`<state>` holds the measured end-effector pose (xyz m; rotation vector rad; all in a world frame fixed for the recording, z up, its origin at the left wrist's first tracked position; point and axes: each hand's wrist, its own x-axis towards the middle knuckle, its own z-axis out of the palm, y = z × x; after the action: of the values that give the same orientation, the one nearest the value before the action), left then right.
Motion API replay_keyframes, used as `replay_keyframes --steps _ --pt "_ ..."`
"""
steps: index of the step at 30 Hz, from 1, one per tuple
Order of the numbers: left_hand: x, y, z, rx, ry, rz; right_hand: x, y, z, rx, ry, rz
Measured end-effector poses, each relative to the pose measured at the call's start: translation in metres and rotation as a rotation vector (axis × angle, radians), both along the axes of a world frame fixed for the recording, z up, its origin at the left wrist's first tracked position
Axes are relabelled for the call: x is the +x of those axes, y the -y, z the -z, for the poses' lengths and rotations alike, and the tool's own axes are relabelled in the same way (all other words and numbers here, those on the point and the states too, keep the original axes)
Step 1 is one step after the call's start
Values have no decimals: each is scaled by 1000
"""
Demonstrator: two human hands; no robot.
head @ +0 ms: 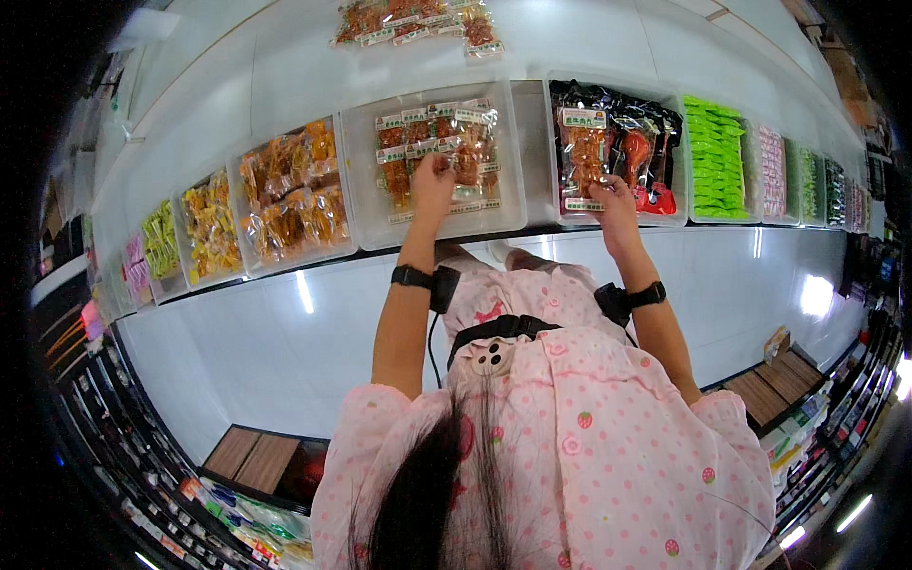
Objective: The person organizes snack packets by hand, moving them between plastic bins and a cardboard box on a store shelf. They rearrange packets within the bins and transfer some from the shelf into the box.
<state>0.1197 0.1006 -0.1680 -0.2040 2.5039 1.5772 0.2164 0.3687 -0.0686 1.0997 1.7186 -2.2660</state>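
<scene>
My left hand (433, 184) reaches into a translucent plastic tray (360, 206) and its bent fingers touch the clear snack packets (474, 153) laid in rows there. Whether those fingers grip a packet cannot be seen. With my right hand (615, 203) I hold the lower corner of a clear vacuum-packed snack packet (584, 153), reddish brown inside, with printed labels at top and bottom. This packet lies over or just above a second tray (680, 214), which is filled with black packets (659, 128) that have clear windows.
To the left stand trays of orange-brown snack packets (292, 192) and yellow packets (211, 228). Bright green packets (714, 157) fill a tray on the right. More clear packets (417, 21) lie on the white surface beyond. Stocked shelves (135, 427) curve along the lower left.
</scene>
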Motion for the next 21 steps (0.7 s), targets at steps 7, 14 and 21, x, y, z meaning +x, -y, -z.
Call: replay_keyframes --steps 7,14,21 --pt "0 14 -92 -101 -483 191 -26 19 -2 -650 -100 -129" --pt "23 2 -91 158 -376 111 -58 70 -8 -541 -65 -478" --pt "27 0 -82 135 -403 5 -55 100 -14 -530 38 -370"
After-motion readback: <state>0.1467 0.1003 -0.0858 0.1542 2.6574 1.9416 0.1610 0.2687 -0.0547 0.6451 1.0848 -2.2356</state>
